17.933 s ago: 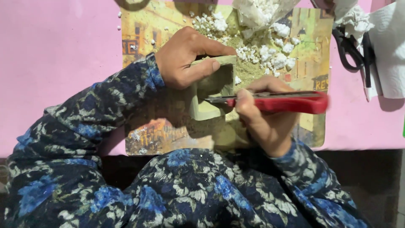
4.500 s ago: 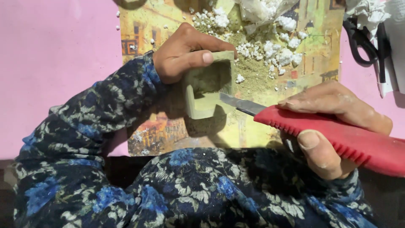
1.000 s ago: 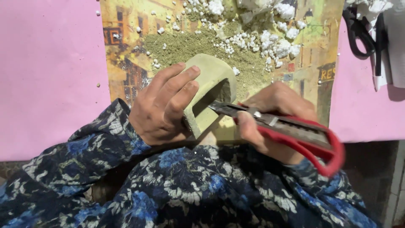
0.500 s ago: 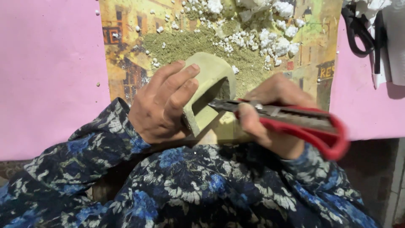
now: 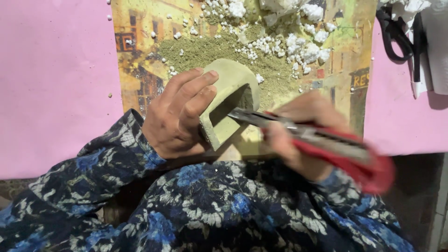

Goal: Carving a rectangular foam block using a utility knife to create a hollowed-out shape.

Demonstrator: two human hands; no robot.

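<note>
The left hand is wrapped around a green foam block, fingers draped over its rounded top, thumb side hidden beneath. The block sits tilted, its hollowed-out face turned toward the person, low over the near edge of the printed picture sheet spread on the pink tabletop.

And in comes the right hand, closed tight around the red handle of a utility knife. It is blurred, so finger detail is lost, but the grip is clearly clamped on the handle. The metal blade end reaches straight into the block's carved cavity, the tip meeting the foam at the inner wall, as far as the blur lets me tell.

The two hands are close together, one either side of the block, just above the person's lap in a dark blue floral garment.

Behind the block, a spread of green foam dust lies across the sheet, and white foam crumbs are scattered over and beside it, thickest toward the far right of the sheet. Off to the right, well apart from the work, black-handled scissors rest on the pink surface beside some white paper.
</note>
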